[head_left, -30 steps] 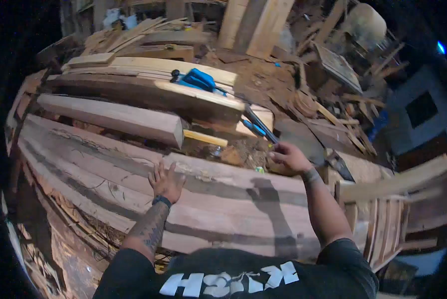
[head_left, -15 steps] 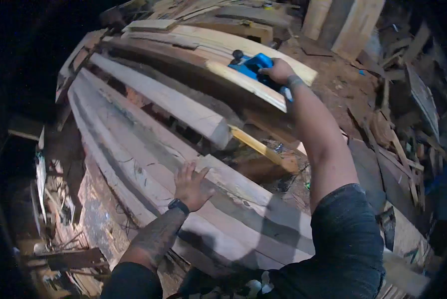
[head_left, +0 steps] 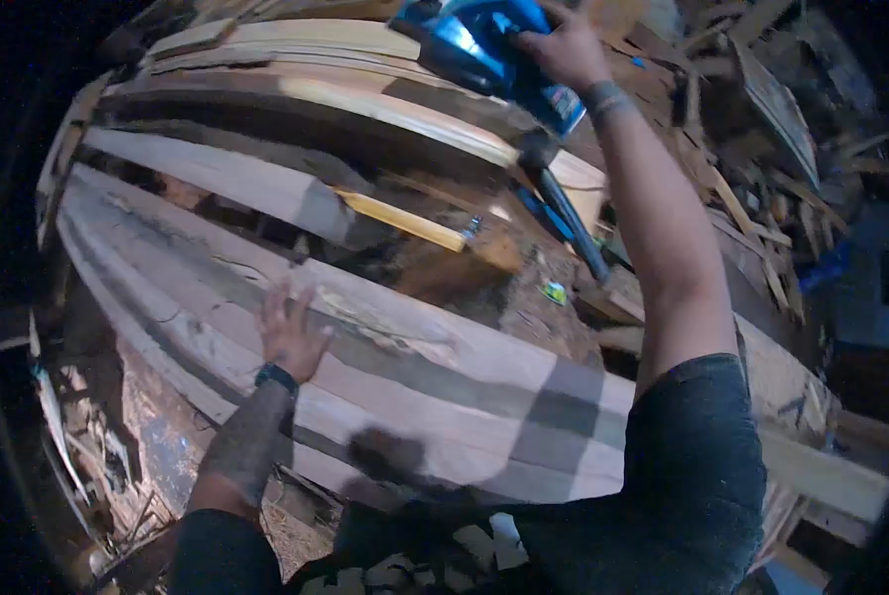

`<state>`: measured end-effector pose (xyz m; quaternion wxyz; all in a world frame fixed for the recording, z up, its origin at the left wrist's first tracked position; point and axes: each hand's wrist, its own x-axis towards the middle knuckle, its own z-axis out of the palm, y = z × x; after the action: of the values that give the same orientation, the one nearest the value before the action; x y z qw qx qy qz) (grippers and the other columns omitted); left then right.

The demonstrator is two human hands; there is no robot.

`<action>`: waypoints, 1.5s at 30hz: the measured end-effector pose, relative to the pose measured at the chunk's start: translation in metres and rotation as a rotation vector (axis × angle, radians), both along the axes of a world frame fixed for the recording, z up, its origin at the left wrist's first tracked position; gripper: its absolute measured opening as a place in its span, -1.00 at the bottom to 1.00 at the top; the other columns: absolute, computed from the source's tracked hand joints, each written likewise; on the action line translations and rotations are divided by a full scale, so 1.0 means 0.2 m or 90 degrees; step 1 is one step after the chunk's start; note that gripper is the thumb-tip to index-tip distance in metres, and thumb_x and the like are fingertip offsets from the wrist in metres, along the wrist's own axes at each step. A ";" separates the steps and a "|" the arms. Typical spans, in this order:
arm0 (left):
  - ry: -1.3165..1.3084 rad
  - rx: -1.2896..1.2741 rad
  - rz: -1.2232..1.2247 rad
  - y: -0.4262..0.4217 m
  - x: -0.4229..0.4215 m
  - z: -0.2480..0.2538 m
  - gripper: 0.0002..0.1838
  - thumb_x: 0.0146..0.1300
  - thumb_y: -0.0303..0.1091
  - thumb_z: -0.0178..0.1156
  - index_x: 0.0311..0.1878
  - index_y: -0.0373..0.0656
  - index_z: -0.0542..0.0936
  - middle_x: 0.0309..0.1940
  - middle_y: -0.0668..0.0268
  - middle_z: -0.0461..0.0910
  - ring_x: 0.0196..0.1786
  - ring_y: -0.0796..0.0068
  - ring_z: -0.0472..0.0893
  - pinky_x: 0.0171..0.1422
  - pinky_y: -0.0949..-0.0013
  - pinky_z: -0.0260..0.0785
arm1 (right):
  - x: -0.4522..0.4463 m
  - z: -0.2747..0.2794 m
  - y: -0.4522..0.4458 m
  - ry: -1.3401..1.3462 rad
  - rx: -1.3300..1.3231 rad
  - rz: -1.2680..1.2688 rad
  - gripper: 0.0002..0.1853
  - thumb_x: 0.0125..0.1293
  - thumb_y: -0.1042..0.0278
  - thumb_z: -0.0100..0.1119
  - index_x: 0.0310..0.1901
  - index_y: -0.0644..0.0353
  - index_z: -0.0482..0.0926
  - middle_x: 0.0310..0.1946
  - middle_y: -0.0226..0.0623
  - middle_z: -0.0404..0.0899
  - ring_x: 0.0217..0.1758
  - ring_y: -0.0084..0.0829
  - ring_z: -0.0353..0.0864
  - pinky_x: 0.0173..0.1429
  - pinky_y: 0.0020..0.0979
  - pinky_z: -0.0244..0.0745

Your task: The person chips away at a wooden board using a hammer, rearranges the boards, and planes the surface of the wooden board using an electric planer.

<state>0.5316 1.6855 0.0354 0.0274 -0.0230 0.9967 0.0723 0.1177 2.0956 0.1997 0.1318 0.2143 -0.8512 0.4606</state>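
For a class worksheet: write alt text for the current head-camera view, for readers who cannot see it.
A person's right hand grips a blue electric hand planer, while the left hand lies spread on rough planks; scrap wood litters the right side.

From where I stand, the squared beam (head_left: 216, 174) is bare wood, matt, its faces fairly smooth. Planks (head_left: 444, 426) on the wearer's side of the beam: bare wood, dull, smooth on the pale bands, rough and flaked along one edge. Power tool (head_left: 464, 45) beyond the beam: blue housing, apparently plastic, glossy, with a bright highlight. Sleeve (head_left: 698, 426), wearer's side of the beam: dark matt cloth.
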 end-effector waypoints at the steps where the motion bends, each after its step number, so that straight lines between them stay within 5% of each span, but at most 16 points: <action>1: 0.005 -0.003 0.002 0.00 0.00 -0.01 -0.12 0.21 0.02 0.46 0.60 0.19 0.35 0.70 0.03 0.04 0.72 -0.16 -0.02 0.68 -0.44 -0.19 | 0.12 0.13 0.09 -0.033 -0.051 0.008 -0.41 0.25 0.32 0.40 0.31 0.35 0.61 0.06 -0.15 0.78 0.07 -0.37 0.71 0.25 -0.28 0.59; 2: 0.012 -0.007 0.006 0.00 0.01 -0.01 -0.12 0.22 0.01 0.46 0.60 0.19 0.36 0.70 0.03 0.04 0.73 -0.15 -0.02 0.69 -0.43 -0.20 | 0.17 0.19 0.20 -0.046 -0.079 -0.003 -0.47 0.24 0.38 0.46 0.25 0.36 0.64 -0.03 -0.23 0.77 -0.06 -0.44 0.70 0.08 -0.33 0.64; 5: -0.027 0.002 0.033 0.03 -0.02 0.04 -0.14 0.23 -0.01 0.45 0.60 0.17 0.36 0.70 0.04 0.06 0.74 -0.12 -0.03 0.70 -0.41 -0.21 | 0.39 0.29 0.60 0.131 0.122 -0.107 -0.48 0.21 0.23 0.51 0.19 0.23 0.71 -0.07 -0.15 0.82 -0.01 -0.35 0.80 0.14 -0.30 0.66; 8: 0.026 0.010 0.000 -0.02 -0.01 -0.01 -0.16 0.25 -0.01 0.44 0.59 0.20 0.38 0.68 0.05 0.12 0.70 -0.12 0.07 0.71 -0.36 -0.19 | 0.77 0.39 0.93 0.084 0.186 -0.169 -0.48 0.21 0.28 0.49 0.20 0.29 0.70 -0.05 -0.18 0.82 -0.01 -0.39 0.79 0.14 -0.34 0.66; 13: 0.038 -0.055 0.002 0.01 -0.01 -0.03 -0.20 0.31 -0.04 0.39 0.62 0.25 0.35 0.67 0.07 0.16 0.68 -0.09 0.14 0.72 -0.28 -0.14 | 1.38 0.35 1.50 0.008 0.093 -0.324 -0.44 0.14 0.33 0.52 0.20 0.28 0.70 -0.06 -0.14 0.82 -0.09 -0.41 0.80 0.12 -0.36 0.67; 22: 0.106 -0.089 -0.037 -0.09 -0.04 -0.19 -0.28 0.46 0.07 0.25 0.65 0.32 0.32 0.70 0.16 0.16 0.71 -0.01 0.12 0.71 -0.29 -0.15 | 2.50 0.36 1.85 -0.032 0.004 -0.496 -0.38 0.06 0.39 0.50 0.22 0.36 0.67 -0.03 -0.14 0.80 -0.03 -0.40 0.77 0.16 -0.35 0.66; 24: 0.107 -0.105 -0.034 -0.10 -0.04 -0.22 -0.29 0.47 0.12 0.21 0.65 0.32 0.32 0.71 0.19 0.14 0.71 0.02 0.12 0.71 -0.29 -0.13 | 2.68 0.32 1.86 -0.008 0.119 -0.582 -0.36 0.07 0.32 0.54 0.23 0.36 0.66 -0.06 -0.10 0.79 -0.02 -0.34 0.76 0.14 -0.29 0.65; 28: 0.113 -0.156 -0.035 -0.11 -0.03 -0.23 -0.30 0.51 0.18 0.14 0.65 0.33 0.31 0.70 0.19 0.15 0.71 0.04 0.12 0.69 -0.28 -0.08 | 3.07 0.24 1.70 -0.120 -0.025 -0.662 -0.41 0.07 0.17 0.62 0.09 0.37 0.70 -0.17 -0.10 0.76 -0.10 -0.29 0.73 0.07 -0.26 0.63; 31: 0.106 -0.111 -0.056 -0.13 -0.04 -0.23 -0.29 0.53 0.24 0.08 0.66 0.33 0.29 0.70 0.18 0.15 0.71 0.03 0.11 0.69 -0.31 -0.08 | 3.41 0.15 1.62 -0.167 0.054 -0.716 -0.46 0.13 0.26 0.60 0.10 0.37 0.70 -0.13 -0.15 0.77 -0.08 -0.36 0.73 0.10 -0.29 0.63; 34: 0.077 -0.124 -0.011 -0.06 -0.01 -0.17 -0.25 0.52 0.33 0.04 0.68 0.34 0.27 0.67 -0.02 0.19 0.71 -0.06 0.11 0.71 -0.24 -0.11 | 3.71 0.17 1.33 -0.264 -0.111 -0.746 -0.45 0.15 0.31 0.61 0.14 0.39 0.69 -0.08 -0.19 0.78 -0.05 -0.41 0.72 0.13 -0.31 0.63; 37: 0.116 -0.036 -0.050 -0.12 -0.04 -0.25 -0.24 0.51 0.38 0.01 0.67 0.35 0.28 0.68 0.04 0.18 0.72 -0.05 0.10 0.72 -0.26 -0.15 | 4.01 0.11 1.12 -0.312 -0.106 -0.743 -0.42 0.15 0.31 0.62 0.17 0.41 0.68 -0.03 -0.19 0.78 -0.01 -0.42 0.72 0.17 -0.33 0.63; 40: 0.065 -0.084 0.014 0.02 0.05 -0.04 -0.24 0.49 0.37 0.05 0.66 0.36 0.28 0.69 0.11 0.16 0.69 -0.06 0.16 0.71 -0.25 -0.02 | 4.23 0.04 0.90 -0.339 -0.151 -0.721 -0.39 0.13 0.30 0.65 0.18 0.42 0.67 -0.03 -0.17 0.78 0.01 -0.41 0.73 0.19 -0.32 0.62; 43: 0.114 -0.085 -0.033 -0.07 0.01 -0.11 -0.24 0.47 0.35 0.10 0.64 0.32 0.32 0.68 0.12 0.20 0.70 -0.06 0.15 0.71 -0.21 0.00 | 4.34 -0.01 0.67 -0.405 -0.118 -0.719 -0.36 0.12 0.28 0.66 0.20 0.41 0.66 -0.01 -0.17 0.77 0.05 -0.40 0.72 0.21 -0.33 0.62; 45: 0.213 0.103 -0.064 -0.07 0.02 -0.08 -0.32 0.44 0.15 0.25 0.55 0.16 0.44 0.53 0.05 0.38 0.56 0.02 0.31 0.64 -0.08 0.10 | 4.31 0.05 0.51 -0.412 0.048 -0.640 -0.32 0.12 0.21 0.68 0.24 0.36 0.64 0.01 -0.14 0.76 0.06 -0.36 0.72 0.23 -0.29 0.62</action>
<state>0.5357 1.6710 0.0201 -0.1337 0.0417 0.9781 0.1538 0.9800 2.1979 0.2100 0.0603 -0.3615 -0.8608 0.3532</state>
